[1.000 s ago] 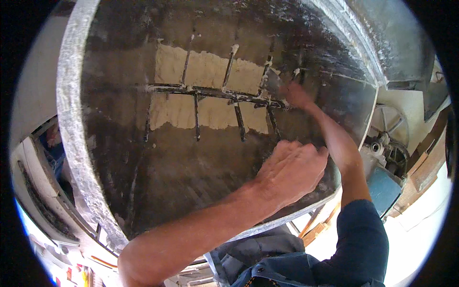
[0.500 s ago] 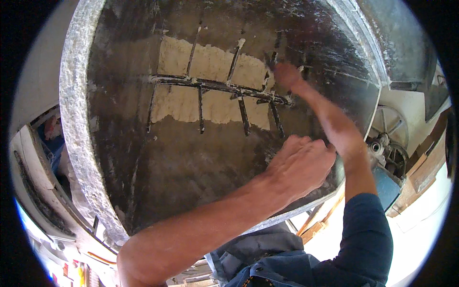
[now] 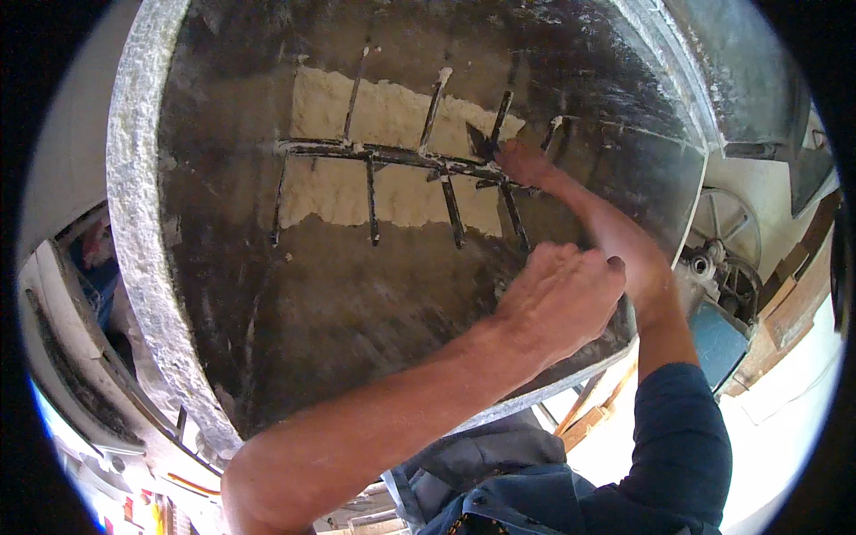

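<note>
My right hand (image 3: 522,164) is closed around a tool with a dark pointed blade (image 3: 480,143), like a small trowel. The blade lies over the right part of the cream-coloured patch (image 3: 401,107), beside one of the thin bars. My left hand (image 3: 563,294) is closed in a fist lower down; the dark rounded end of something (image 3: 615,264) shows at its edge, the rest hidden. A dark branched metal frame (image 3: 392,156), a long bar with short side bars, stands in front of the patch. Pale crusted matter clings to its joints and tips.
A large dark-faced slab or vessel with a rough pale rim (image 3: 138,178) fills the middle. At right are a spoked wheel (image 3: 727,223), a blue machine part (image 3: 716,343) and wooden boards (image 3: 798,312). A curved pale piece (image 3: 67,312) stands at left.
My right hand has moved left and slightly down, bringing the dark blade into view over the patch. My left hand stays almost in place.
</note>
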A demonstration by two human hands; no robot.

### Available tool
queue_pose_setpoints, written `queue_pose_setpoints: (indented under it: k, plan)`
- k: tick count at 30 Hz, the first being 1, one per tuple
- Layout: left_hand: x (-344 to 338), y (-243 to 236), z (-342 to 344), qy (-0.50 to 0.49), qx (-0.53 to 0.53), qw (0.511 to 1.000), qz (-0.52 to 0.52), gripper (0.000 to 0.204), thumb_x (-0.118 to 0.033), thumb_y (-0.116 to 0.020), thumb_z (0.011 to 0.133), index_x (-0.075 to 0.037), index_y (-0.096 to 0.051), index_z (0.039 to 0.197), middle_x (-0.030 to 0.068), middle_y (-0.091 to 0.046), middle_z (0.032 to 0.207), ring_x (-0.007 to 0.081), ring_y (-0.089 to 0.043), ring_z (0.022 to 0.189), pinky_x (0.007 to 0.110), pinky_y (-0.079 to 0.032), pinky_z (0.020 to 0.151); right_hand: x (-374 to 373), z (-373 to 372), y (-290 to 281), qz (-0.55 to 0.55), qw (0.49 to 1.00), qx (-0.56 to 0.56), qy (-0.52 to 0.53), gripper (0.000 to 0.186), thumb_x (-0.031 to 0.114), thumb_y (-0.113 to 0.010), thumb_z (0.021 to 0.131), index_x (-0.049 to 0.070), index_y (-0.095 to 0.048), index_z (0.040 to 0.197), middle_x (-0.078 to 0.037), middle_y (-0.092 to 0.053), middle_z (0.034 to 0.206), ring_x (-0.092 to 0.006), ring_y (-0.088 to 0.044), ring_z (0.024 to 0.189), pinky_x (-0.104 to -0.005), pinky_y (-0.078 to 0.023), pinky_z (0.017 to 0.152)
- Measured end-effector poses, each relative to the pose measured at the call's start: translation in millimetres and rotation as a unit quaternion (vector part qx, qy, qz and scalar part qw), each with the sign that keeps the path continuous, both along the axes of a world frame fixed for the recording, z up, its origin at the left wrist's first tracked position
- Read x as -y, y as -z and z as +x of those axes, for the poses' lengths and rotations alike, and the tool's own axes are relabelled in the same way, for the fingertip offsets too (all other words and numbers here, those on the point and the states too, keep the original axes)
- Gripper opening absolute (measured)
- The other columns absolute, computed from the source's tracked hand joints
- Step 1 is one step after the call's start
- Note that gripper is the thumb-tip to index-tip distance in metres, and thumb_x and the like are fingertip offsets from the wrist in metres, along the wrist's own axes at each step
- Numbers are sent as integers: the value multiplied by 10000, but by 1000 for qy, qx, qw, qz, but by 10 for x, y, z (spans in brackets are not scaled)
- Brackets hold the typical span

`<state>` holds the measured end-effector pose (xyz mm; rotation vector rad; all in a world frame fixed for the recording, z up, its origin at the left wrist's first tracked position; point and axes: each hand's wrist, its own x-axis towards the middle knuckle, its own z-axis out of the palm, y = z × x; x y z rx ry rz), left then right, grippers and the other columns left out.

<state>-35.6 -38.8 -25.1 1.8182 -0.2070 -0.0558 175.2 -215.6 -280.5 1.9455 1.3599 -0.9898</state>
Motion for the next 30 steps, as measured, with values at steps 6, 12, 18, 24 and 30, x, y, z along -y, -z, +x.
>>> queue_pose_setpoints:
  k: [6, 12, 18, 24, 30]
  plan:
    - [-27, -21, 3, -8, 0, 1000, -11, 180, -203, -672, 941, -25, -699, 950, 209, -730, 776, 402, -754, 756, 517, -603, 695, 241, -484, -477, 84, 965, 183, 171, 359, 199, -652, 962, 68, -623, 1295, -182, -751, 927, -339, -764, 825, -494, -604, 633]
    - [-49, -27, 57, 14, -24, 999, -30, 198, -200, -665, 940, -6, -698, 960, 221, -731, 789, 415, -752, 770, 531, -605, 701, 256, -1159, -571, 49, 963, 254, 70, 512, 168, -683, 906, 12, -554, 1376, -140, -757, 922, -300, -776, 782, -448, -607, 625]
    - [10, -16, 7, 41, -28, 999, -22, 186, -194, -664, 946, -9, -685, 952, 215, -730, 789, 415, -749, 768, 538, -603, 706, 26, 48, -56, 151, 937, 294, 114, 333, 137, -714, 843, 3, -664, 1143, -127, -760, 934, -299, -770, 844, -437, -620, 666]
    - [-16, -42, 0, 55, -34, 998, -15, 181, -196, -664, 948, -16, -677, 955, 200, -727, 798, 412, -745, 770, 537, -599, 713, 590, 83, -220, 198, 917, 227, 260, 242, 145, -677, 895, 15, -687, 1099, -189, -732, 946, -389, -748, 856, -508, -591, 684]
    - [-26, -49, 20, 26, -31, 999, -21, 185, -199, -659, 955, -15, -680, 950, 213, -726, 783, 415, -746, 773, 544, -593, 714, 1246, -571, 47, 16, 949, 124, 288, 278, 194, -632, 945, 6, -673, 1145, -200, -730, 1048, -438, -708, 940, -549, -580, 790]
